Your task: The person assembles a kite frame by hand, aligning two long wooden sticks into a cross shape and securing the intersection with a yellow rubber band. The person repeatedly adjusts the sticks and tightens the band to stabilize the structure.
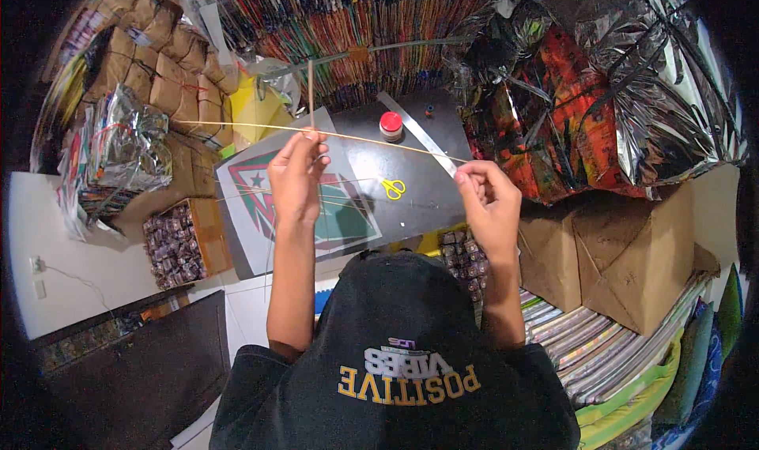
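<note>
My left hand (296,169) is raised over the left part of the dark table, pinching a long thin pale stick (360,139) where it crosses a thicker upright stick (311,94). The thin stick bows slightly and runs past both sides of that crossing. Its right end is between the closed fingertips of my right hand (486,197). Below my left hand lies a grey sheet (360,189) with a green, red and white star design, with several thin sticks across it. Yellow-handled scissors (393,188) lie between my hands. A metal ruler (423,136) slants behind the thin stick, near a red-lidded jar (390,124).
A small dark spool (428,110) sits at the table's far right. Stacked folded sheets (356,23) rise behind the table. Shiny foil bundles (585,110) and cardboard boxes (613,252) stand right. An open box of small packets (178,244) is at the left, below brown-wrapped parcels (170,82).
</note>
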The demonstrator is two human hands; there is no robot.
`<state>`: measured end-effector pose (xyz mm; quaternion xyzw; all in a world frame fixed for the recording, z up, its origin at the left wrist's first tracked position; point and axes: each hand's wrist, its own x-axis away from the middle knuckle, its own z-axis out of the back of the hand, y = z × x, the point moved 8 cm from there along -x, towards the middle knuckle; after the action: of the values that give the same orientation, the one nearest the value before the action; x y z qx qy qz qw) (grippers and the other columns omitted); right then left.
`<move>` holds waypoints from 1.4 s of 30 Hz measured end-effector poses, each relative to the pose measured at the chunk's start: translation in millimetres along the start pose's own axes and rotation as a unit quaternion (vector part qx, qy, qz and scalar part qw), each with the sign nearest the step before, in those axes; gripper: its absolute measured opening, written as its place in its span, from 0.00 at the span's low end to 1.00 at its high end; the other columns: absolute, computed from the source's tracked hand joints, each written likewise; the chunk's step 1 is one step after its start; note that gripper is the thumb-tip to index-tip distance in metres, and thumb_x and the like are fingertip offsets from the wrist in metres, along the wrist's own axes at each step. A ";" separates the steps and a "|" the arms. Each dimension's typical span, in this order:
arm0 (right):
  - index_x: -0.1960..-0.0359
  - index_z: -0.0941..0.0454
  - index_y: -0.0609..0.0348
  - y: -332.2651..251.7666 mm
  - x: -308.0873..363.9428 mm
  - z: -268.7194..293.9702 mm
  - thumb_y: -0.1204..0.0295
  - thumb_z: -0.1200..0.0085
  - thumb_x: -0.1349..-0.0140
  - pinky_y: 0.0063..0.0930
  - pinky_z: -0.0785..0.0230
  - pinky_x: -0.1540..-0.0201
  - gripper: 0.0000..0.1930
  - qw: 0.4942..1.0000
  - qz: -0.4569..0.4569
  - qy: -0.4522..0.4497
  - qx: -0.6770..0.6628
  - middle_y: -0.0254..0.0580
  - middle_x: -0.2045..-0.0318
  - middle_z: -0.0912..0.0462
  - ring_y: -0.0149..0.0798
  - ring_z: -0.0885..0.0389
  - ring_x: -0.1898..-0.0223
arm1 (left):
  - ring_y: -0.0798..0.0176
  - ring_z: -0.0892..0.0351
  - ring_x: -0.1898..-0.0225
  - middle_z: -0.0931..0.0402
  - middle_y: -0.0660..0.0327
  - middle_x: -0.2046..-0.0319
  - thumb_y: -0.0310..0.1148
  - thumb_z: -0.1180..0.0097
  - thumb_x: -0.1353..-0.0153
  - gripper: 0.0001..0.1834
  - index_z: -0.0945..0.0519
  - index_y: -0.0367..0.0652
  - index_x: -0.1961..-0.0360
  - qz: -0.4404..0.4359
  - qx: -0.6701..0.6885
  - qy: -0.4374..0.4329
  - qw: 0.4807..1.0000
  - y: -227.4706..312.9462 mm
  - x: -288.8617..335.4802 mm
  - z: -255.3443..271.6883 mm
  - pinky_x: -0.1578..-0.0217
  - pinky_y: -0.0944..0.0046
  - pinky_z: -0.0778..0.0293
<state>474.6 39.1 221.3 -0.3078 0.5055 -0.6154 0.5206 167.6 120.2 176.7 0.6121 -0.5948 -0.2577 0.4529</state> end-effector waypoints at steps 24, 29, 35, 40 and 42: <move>0.59 0.19 0.63 11.4 -10.9 27.6 0.80 0.40 0.36 0.12 0.46 0.74 0.06 0.998 -0.003 0.066 -0.006 0.20 0.76 0.32 0.15 0.39 0.74 | 0.75 0.19 0.65 0.16 0.65 0.64 0.32 0.40 0.33 0.08 0.17 0.41 0.57 0.013 0.039 0.033 0.999 12.2 -7.0 24.6 0.64 0.72 0.22; 0.58 0.19 0.63 10.9 -12.7 27.6 0.79 0.40 0.36 0.12 0.45 0.73 0.06 0.997 -0.004 0.074 -0.004 0.20 0.76 0.31 0.15 0.38 0.74 | 0.75 0.19 0.65 0.16 0.65 0.64 0.32 0.40 0.33 0.07 0.17 0.41 0.58 0.012 0.046 0.024 0.999 14.6 -7.7 23.0 0.65 0.72 0.21; 0.57 0.20 0.63 12.2 -13.8 28.5 0.78 0.40 0.35 0.12 0.43 0.73 0.07 0.996 -0.013 0.086 -0.021 0.21 0.75 0.29 0.15 0.36 0.74 | 0.75 0.19 0.65 0.16 0.65 0.63 0.32 0.40 0.32 0.07 0.18 0.41 0.58 0.010 0.048 0.017 0.999 13.1 -10.7 24.7 0.64 0.73 0.21; 0.57 0.21 0.63 12.8 -15.5 29.9 0.78 0.40 0.34 0.12 0.43 0.74 0.07 0.995 -0.011 0.097 -0.035 0.22 0.75 0.29 0.15 0.35 0.74 | 0.75 0.20 0.65 0.17 0.66 0.64 0.31 0.41 0.32 0.06 0.18 0.41 0.58 0.010 0.054 0.015 0.998 12.3 -12.0 26.1 0.64 0.73 0.21; 0.56 0.21 0.63 10.0 -15.8 30.1 0.78 0.40 0.34 0.12 0.43 0.74 0.07 0.993 -0.007 0.102 -0.051 0.22 0.75 0.29 0.15 0.35 0.75 | 0.75 0.20 0.65 0.17 0.66 0.64 0.30 0.42 0.32 0.06 0.18 0.41 0.58 0.010 0.056 0.016 0.998 12.0 -12.9 27.1 0.64 0.73 0.21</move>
<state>509.3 45.6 223.2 -0.2736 0.5846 -0.6206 0.4453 136.4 127.2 171.8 0.6346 -0.6070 -0.2094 0.4301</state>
